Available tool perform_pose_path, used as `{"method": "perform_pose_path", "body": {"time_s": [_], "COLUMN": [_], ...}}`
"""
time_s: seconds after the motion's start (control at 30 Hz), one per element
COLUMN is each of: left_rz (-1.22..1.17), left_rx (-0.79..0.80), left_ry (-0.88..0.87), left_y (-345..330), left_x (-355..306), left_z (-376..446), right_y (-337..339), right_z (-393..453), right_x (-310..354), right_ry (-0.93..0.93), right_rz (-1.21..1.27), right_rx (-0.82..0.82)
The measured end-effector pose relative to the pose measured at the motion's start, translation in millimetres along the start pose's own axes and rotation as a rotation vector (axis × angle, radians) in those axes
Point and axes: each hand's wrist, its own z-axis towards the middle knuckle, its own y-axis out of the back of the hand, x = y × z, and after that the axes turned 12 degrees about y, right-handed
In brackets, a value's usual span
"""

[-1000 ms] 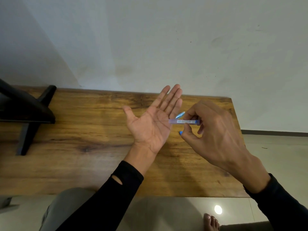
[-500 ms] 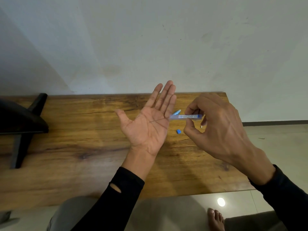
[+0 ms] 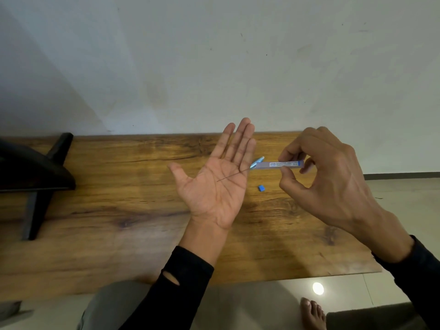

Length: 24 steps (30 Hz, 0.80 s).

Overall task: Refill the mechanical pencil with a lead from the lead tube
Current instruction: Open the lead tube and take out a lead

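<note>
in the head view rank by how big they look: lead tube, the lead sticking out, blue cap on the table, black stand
1. black stand, by far the largest
2. lead tube
3. lead, nearly as long as the tube but hair-thin
4. blue cap, smallest

The tube and lead are held above the table, nearer the camera, so they look slightly bigger.

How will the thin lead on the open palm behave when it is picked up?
The lead looks hair-thin, so it probably snaps if pinched hard. It seems very light and may roll off the flat left hand. One end is still at the lead tube.
</note>
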Motion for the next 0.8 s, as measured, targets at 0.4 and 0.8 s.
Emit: {"method": "perform_pose_path", "body": {"time_s": [0.4, 0.8], "left_rz": [0.037, 0.062], "left_rx": [-0.004, -0.006], "left_ry": [0.017, 0.042], "left_y": [3.0, 5.2], "left_x": [-0.1, 6.1], "left_z": [3.7, 6.3], "right_y": [-51.3, -92.8], "right_z": [-55.4, -80.5], "right_x": [-48.4, -51.7], "right_ry": [-0.325, -0.459], "right_rz": [-0.215, -0.295], "right_rx": [-0.098, 0.077]}}
